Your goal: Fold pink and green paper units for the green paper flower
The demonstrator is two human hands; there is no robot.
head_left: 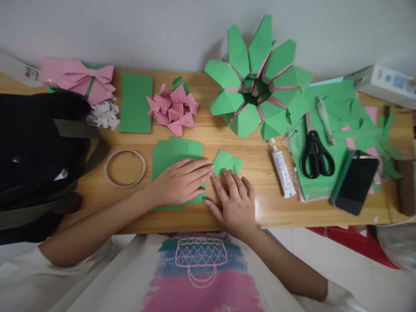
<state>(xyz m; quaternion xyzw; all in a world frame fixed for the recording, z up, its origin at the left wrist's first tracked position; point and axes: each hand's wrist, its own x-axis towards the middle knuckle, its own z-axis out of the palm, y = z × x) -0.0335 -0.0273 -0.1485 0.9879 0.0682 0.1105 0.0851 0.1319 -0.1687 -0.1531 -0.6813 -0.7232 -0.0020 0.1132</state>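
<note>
A small green paper square (229,160) lies on the wooden table in front of me, turned at an angle. My right hand (234,201) rests on its near edge, fingers stretched out. My left hand (182,182) lies flat over a stack of green paper sheets (172,151), its fingertips reaching the left corner of the small square. Both hands have their fingers extended, and neither grips anything. Part of the stack is hidden under my left hand and forearm.
Behind stand a green-and-pink folded paper flower (245,123) and pink folded pieces (172,108). At right lie a glue tube (283,171), black scissors (316,154), a phone (355,182) and green scraps. Leftward are a tape ring (106,167), green paper (135,104) and a black bag (35,151).
</note>
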